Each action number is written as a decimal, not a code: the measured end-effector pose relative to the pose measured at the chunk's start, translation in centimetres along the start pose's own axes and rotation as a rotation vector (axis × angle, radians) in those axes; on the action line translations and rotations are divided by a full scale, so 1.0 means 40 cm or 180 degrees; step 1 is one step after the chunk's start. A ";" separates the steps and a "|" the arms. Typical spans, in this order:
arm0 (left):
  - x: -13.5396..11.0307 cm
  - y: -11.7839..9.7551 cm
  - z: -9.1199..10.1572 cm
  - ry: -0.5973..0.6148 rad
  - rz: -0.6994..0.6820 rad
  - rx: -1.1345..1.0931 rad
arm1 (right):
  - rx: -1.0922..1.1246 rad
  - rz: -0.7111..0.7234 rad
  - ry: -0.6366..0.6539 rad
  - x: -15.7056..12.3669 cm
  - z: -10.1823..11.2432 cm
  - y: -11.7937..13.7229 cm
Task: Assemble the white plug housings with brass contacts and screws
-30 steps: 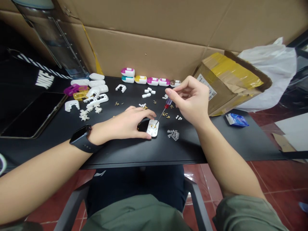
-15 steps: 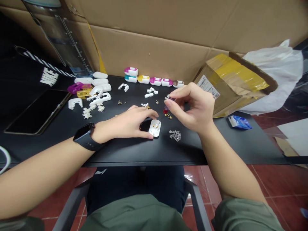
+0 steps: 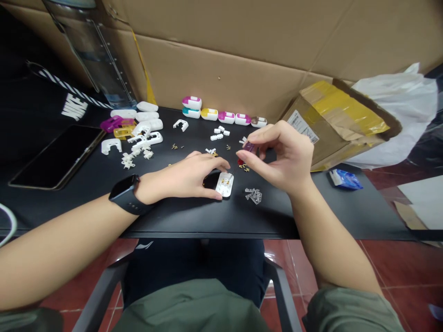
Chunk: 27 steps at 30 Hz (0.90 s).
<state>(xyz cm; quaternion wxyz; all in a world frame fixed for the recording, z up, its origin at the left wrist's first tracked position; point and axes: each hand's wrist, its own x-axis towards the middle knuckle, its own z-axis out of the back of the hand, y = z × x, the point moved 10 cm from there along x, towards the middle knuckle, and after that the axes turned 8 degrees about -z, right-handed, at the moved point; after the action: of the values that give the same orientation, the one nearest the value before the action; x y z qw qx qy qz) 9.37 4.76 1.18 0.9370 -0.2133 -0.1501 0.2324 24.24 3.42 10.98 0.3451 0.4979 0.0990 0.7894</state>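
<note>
Between the thumb and forefinger of my left hand, a small white plastic shell is steadied on the black table. Small brass parts lie inside the shell. My right hand pinches the dark purple handle of a thin screwdriver, its shaft slanting down to the shell. The exact contact of the tip is too small to make out. Clear plastic pieces lie right of the shell. Brass pins are scattered beneath my right hand, and small white blocks sit farther back.
Coloured-and-white cases line the back by the cardboard wall. White, purple and yellow shells pile up at the left near a phone. A taped carton and a blue packet occupy the right.
The view has shifted slightly. My right hand has tilted a little with the screwdriver, its shaft still reaching the shell. My left hand keeps its hold.
</note>
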 end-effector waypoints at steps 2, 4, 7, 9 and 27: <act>0.000 0.001 0.000 0.0003 0.0012 0.0027 | 0.0092 0.0028 0.0162 -0.001 -0.010 0.010; 0.000 0.002 -0.001 0.0010 0.0017 0.0036 | 0.0246 0.0019 0.0324 -0.002 -0.018 0.017; -0.002 0.002 -0.002 0.0009 0.0010 0.0034 | 0.0369 0.0034 0.0415 -0.002 -0.018 0.023; -0.002 0.002 -0.002 -0.0005 -0.0003 0.0032 | 0.0327 0.0061 0.0423 -0.001 -0.017 0.022; 0.001 0.003 -0.002 -0.0038 -0.0016 -0.0096 | 0.0081 0.0107 0.0501 -0.008 -0.019 0.025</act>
<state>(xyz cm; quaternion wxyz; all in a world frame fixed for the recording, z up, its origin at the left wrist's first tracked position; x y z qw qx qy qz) 9.39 4.85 1.05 0.9333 -0.2257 -0.1597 0.2290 23.24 2.60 10.89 0.3165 0.4402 0.1275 0.8305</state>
